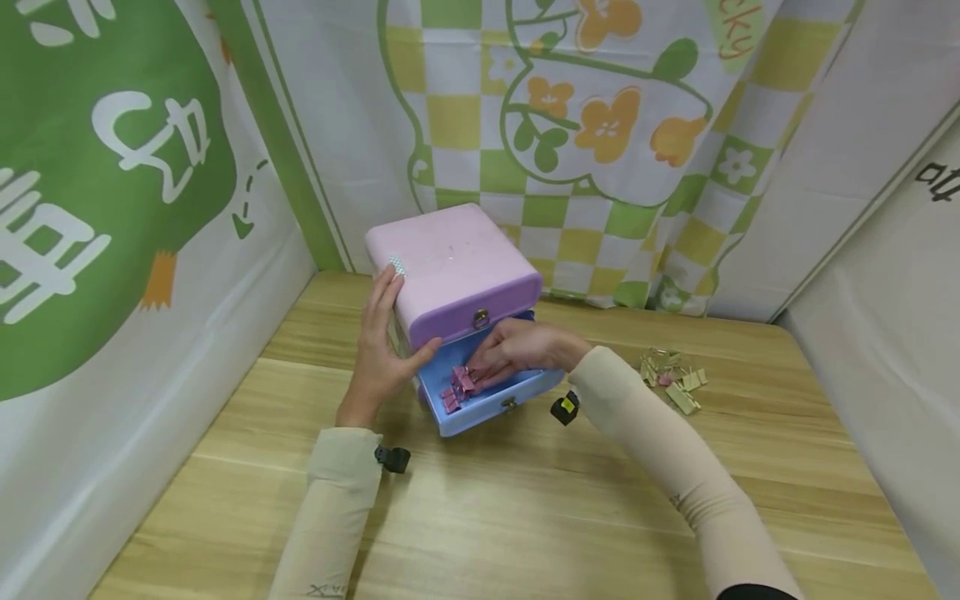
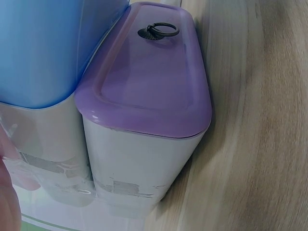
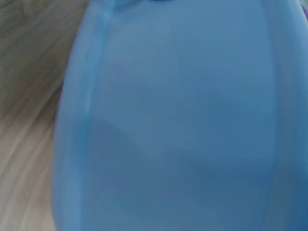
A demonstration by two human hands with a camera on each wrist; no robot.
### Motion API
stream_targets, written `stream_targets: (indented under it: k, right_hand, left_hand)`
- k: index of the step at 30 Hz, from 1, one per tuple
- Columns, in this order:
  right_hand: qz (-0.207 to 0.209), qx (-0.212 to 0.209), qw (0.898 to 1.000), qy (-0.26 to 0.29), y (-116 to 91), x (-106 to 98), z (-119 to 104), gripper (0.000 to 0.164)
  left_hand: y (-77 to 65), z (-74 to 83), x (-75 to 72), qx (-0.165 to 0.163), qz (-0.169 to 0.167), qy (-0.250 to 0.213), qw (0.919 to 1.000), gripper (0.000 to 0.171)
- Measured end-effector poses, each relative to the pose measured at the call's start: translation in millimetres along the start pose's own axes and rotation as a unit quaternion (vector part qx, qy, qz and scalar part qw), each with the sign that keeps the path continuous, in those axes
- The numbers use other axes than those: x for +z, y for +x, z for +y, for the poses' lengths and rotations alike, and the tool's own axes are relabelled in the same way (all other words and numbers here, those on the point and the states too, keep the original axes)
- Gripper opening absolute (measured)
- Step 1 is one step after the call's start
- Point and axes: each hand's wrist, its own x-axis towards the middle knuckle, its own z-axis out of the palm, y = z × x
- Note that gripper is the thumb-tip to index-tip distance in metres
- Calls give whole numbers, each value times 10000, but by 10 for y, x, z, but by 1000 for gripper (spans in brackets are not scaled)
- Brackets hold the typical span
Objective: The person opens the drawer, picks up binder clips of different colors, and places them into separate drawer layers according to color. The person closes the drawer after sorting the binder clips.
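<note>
A small drawer box with a pink top stands on the table, its blue drawer pulled out below a closed purple drawer. My left hand rests against the box's left side, fingers straight up to the top edge and thumb at the front corner. Inside the blue drawer, my right hand pinches at pink binder clips; its fingertips are partly hidden. More pink clips lie by the drawer's left wall. The left wrist view shows a shut purple bottom drawer with a ring pull.
On the wooden table, right of the box, lies a loose pile of yellow binder clips with a pink one among them. A patterned curtain hangs behind the box. The blue drawer's front fills the right wrist view.
</note>
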Motion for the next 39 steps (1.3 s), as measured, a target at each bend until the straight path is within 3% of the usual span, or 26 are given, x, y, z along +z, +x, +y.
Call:
stream_targets:
  k: [6, 13, 22, 27, 33, 39]
  right_hand:
    - [268, -95, 9988, -408, -174, -89, 22, 30]
    - [302, -163, 9959, -832, -475, -250, 14, 38]
    - [1074, -273, 9898, -895, -995, -430, -72, 43]
    - [1464, -320, 9826, -1098, -1240, -520, -18, 40]
    - [1927, -14, 9631, -1880, -1420, -603, 138, 33]
    - [2421, 375, 9179, -3122, -1511, -694, 313, 26]
  left_hand:
    - [12, -1, 34, 36, -25, -91, 9999, 101]
    - [32, 41, 25, 6, -75, -92, 9999, 101]
    - [55, 199, -9, -76, -37, -226, 9997, 99]
    - [60, 374, -47, -48, -11, -347, 9994, 95]
    - [48, 382, -49, -24, 30, -389, 9992, 95]
    - [43, 366, -41, 30, 107, -405, 9991, 94]
